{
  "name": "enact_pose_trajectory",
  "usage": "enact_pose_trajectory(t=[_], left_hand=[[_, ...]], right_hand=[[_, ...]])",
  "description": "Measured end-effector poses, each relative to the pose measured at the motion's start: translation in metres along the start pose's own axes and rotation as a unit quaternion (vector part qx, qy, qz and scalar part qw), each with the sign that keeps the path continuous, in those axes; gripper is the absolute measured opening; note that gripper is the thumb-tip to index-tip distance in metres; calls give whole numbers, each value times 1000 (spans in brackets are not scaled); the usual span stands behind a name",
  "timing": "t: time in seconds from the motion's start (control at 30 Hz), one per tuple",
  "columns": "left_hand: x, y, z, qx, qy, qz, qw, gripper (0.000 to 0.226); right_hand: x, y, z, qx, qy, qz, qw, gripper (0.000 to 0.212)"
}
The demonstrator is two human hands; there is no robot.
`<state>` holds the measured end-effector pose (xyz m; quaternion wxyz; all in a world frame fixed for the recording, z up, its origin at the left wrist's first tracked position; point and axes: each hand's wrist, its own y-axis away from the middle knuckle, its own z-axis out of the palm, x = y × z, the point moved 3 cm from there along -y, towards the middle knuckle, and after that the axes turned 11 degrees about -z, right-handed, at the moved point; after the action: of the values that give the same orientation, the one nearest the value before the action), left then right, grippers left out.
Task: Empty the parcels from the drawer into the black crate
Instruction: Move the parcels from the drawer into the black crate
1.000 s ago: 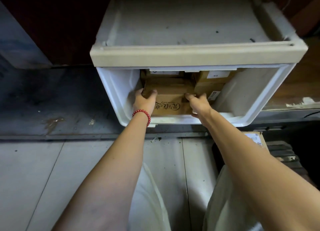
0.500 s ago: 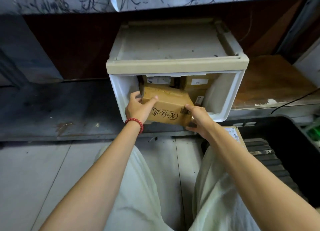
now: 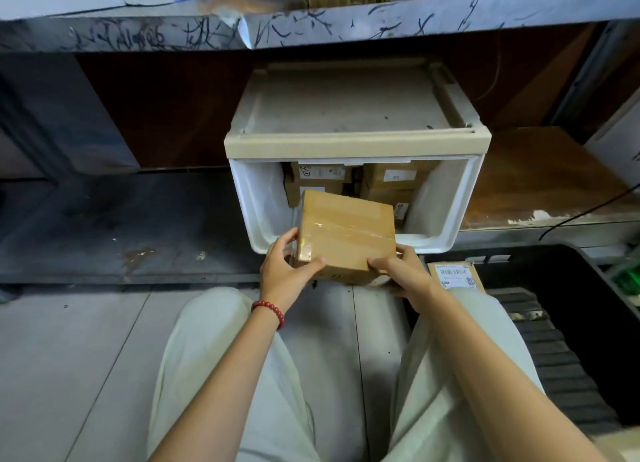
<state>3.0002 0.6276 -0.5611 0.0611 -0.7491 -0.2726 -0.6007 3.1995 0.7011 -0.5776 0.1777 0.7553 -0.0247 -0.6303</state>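
Parcel [image 3: 346, 235] held in both my hands, at the front lip of the drawer [image 3: 446, 229].

My left hand [image 3: 285, 271] grips its near left corner, thumb on top. My right hand [image 3: 401, 271] grips the near right corner the same way. The taped brown box hangs tilted above the floor [image 3: 69, 357], in front of my knees. By my right knee sits the black crate [image 3: 588, 288], with one labelled parcel [image 3: 455, 276] in its near left corner. Farther back, at least two more boxes [image 3: 320, 181] stand inside the white drawer. I judge this the carrying step: the next move is a swing to the right over the crate's rim, setting the box down beside the labelled one, then reaching back for the rest.
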Motion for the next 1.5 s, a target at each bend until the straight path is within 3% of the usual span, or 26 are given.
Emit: enact_pose_trajectory(t=[0.23, 0.37, 0.5, 0.8, 0.93, 1.1, 1.33, 1.5], left_hand=[[-10, -11, -3, -21, 78, -40, 996, 75], [-13, -15, -9, -26, 70, -36, 997, 86], [-15, -16, -8, -22, 18, -35, 999, 94], [-12, -18, -7, -6, 47, -42, 998, 83], [-12, -17, -5, -4, 79, -59, 995, 76], [-10, -14, -6, 19, 112, -123, 986, 88], [-5, -12, -10, 57, 175, -112, 976, 37], [-6, -11, -13, 75, 130, -106, 983, 57]], right_hand=[[-3, 4, 4, 33, -22, -49, 998, 70], [-3, 8, 11, -3, -41, -47, 998, 62], [-1, 4, 9, 11, -55, -47, 997, 53], [-7, 3, 9, -13, -39, -62, 997, 32], [-10, 4, 10, -28, -38, -77, 996, 41], [-13, 1, 9, -11, -80, -114, 990, 58], [-15, -3, 5, 13, -87, -96, 991, 50], [-15, -3, 6, 22, -101, -70, 992, 37]])
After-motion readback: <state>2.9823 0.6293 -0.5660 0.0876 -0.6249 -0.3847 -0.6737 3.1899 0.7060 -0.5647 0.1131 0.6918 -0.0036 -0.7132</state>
